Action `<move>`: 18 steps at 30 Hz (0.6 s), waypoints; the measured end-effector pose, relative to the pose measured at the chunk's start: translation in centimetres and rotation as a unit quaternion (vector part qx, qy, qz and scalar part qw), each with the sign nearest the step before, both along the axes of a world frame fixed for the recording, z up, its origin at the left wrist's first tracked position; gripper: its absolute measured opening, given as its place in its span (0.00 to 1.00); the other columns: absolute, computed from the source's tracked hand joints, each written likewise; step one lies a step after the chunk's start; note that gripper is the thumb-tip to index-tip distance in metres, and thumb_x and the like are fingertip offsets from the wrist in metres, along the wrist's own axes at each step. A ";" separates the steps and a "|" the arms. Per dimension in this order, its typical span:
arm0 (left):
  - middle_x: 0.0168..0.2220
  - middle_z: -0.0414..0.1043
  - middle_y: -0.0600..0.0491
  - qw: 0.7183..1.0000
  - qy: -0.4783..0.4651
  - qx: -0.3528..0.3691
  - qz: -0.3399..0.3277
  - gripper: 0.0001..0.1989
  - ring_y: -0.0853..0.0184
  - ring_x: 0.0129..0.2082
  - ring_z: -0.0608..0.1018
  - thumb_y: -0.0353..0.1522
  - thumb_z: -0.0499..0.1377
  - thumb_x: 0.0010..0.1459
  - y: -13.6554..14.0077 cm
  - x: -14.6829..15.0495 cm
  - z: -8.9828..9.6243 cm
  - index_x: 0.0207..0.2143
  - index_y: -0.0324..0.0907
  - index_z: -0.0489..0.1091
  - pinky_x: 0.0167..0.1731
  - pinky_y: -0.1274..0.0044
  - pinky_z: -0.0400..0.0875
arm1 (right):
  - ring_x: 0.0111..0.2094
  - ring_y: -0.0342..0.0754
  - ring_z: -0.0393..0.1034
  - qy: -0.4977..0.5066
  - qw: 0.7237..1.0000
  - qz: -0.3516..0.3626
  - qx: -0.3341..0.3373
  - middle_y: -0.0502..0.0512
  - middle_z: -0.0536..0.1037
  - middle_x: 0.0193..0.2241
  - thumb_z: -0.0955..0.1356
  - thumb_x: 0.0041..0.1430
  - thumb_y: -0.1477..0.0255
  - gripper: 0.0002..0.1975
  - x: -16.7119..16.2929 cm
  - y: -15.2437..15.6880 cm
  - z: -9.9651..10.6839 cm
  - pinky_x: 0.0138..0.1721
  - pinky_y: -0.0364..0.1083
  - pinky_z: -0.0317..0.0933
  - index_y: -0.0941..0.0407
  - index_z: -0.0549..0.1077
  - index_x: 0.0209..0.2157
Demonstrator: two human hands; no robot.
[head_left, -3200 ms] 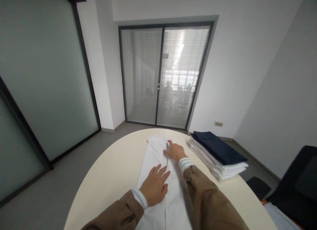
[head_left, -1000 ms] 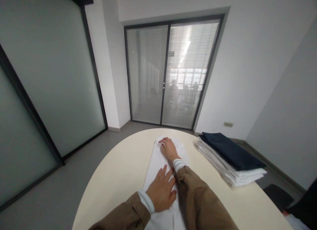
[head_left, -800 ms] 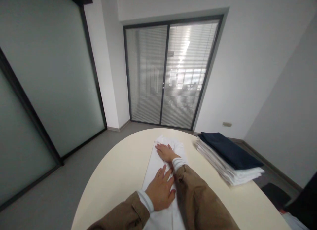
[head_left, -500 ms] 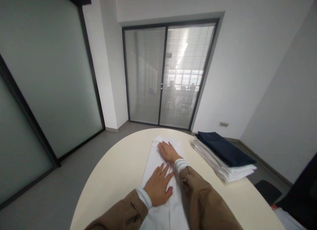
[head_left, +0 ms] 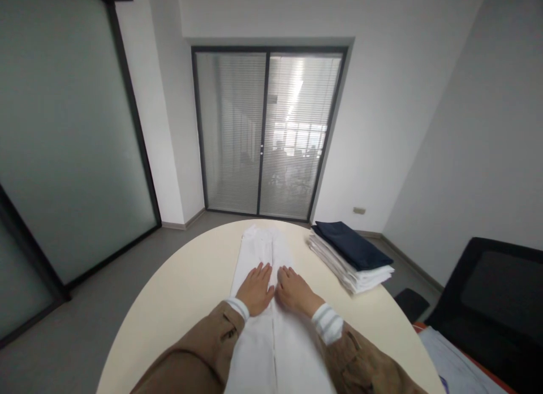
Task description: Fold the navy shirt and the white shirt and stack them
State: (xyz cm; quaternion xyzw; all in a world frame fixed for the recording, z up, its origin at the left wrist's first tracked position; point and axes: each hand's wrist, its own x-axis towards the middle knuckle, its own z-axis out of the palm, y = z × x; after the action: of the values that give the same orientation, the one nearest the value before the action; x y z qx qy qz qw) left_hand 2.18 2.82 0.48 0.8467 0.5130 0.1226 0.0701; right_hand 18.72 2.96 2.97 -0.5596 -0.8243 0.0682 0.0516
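Note:
A long white garment (head_left: 258,348), its sides meeting along a lengthwise centre line, stretches over the round table from my side to the far edge. Its kind is not clear. My left hand (head_left: 255,289) lies flat on the left half, fingers pointing away from me and close to the centre line. Just across that line, my right hand (head_left: 296,292) rests on the right half with its fingers loosely bent. Some of the cloth is hidden beneath both hands. The far end of the garment looks slightly rumpled.
On the right of the cream table (head_left: 169,303) stands a stack of folded white cloth (head_left: 339,264) topped by a folded dark navy cloth (head_left: 354,244). A black mesh chair (head_left: 500,292) is at the right, with white material (head_left: 458,360) on its seat. Frosted glass panels line the left.
My right hand has drawn back toward me and now sits level with the left. My left hand has slid farther forward. The view has turned right, showing more of the chair.

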 end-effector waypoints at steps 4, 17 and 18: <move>0.68 0.46 0.43 0.999 -0.003 0.029 0.015 0.29 0.58 0.68 0.49 0.39 0.38 0.68 1.7 0.6 -0.7 0.66 0.34 0.50 0.64 0.62 0.48 | 0.68 0.61 0.40 0.012 0.999 -0.035 0.021 0.67 0.48 0.67 0.53 0.66 0.65 0.31 -0.5 -1.9 -1.7 0.64 0.59 0.39 0.66 0.52 0.66; 0.69 0.42 0.51 1.000 0.012 -0.002 -0.013 0.28 0.58 0.68 0.47 0.46 0.43 0.67 -1.0 -1.7 -0.1 0.67 0.54 0.47 0.64 0.59 0.44 | 0.67 0.62 0.40 0.061 0.998 0.007 0.022 0.60 0.50 0.67 0.54 0.66 0.62 0.31 -0.6 -4.5 -0.5 0.64 0.65 0.35 0.57 0.51 0.67; 0.69 0.42 0.52 1.000 0.016 -0.004 -0.012 0.27 0.58 0.68 0.47 0.46 0.42 0.68 -1.1 -1.7 0.0 0.67 0.54 0.47 0.64 0.59 0.44 | 0.68 0.62 0.39 0.056 0.998 0.009 0.016 0.61 0.49 0.67 0.53 0.66 0.62 0.31 -0.9 -5.1 -0.5 0.63 0.66 0.34 0.58 0.51 0.67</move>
State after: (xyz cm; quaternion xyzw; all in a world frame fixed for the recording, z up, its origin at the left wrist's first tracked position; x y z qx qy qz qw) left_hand 0.50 1.69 0.45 0.8543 0.5044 0.1063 0.0665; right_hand 17.80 -2.19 2.44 -0.5466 -0.8261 0.0869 0.1060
